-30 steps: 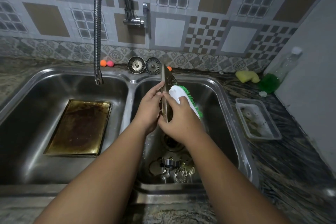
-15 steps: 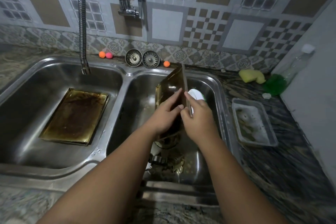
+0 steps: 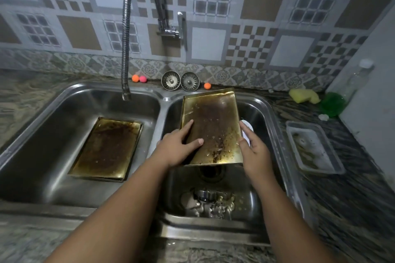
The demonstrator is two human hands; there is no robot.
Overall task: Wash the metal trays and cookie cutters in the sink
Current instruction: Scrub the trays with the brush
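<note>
A stained golden metal tray (image 3: 213, 121) is held tilted over the right sink basin (image 3: 263, 113), its dirty face towards me. My left hand (image 3: 179, 147) grips its lower left edge, thumb on the face. My right hand (image 3: 254, 151) holds a white scrub brush (image 3: 248, 130), mostly hidden, against the tray's right edge. A second dirty tray (image 3: 106, 147) lies flat in the left basin (image 3: 53, 126). Several metal cookie cutters (image 3: 211, 203) sit at the bottom of the right basin.
A flexible faucet hose (image 3: 126, 49) hangs over the left basin. Two drain strainers (image 3: 180, 80) and small orange and pink balls (image 3: 139, 78) line the back ledge. On the right counter sit a yellow sponge (image 3: 303, 95), a green scrubber (image 3: 332, 103), a bottle (image 3: 359, 77) and a clear plastic container (image 3: 314, 149).
The tray has turned from edge-on to showing its dirty face, tilted back. My right hand with the brush has slid to the tray's right edge. The view has shifted left.
</note>
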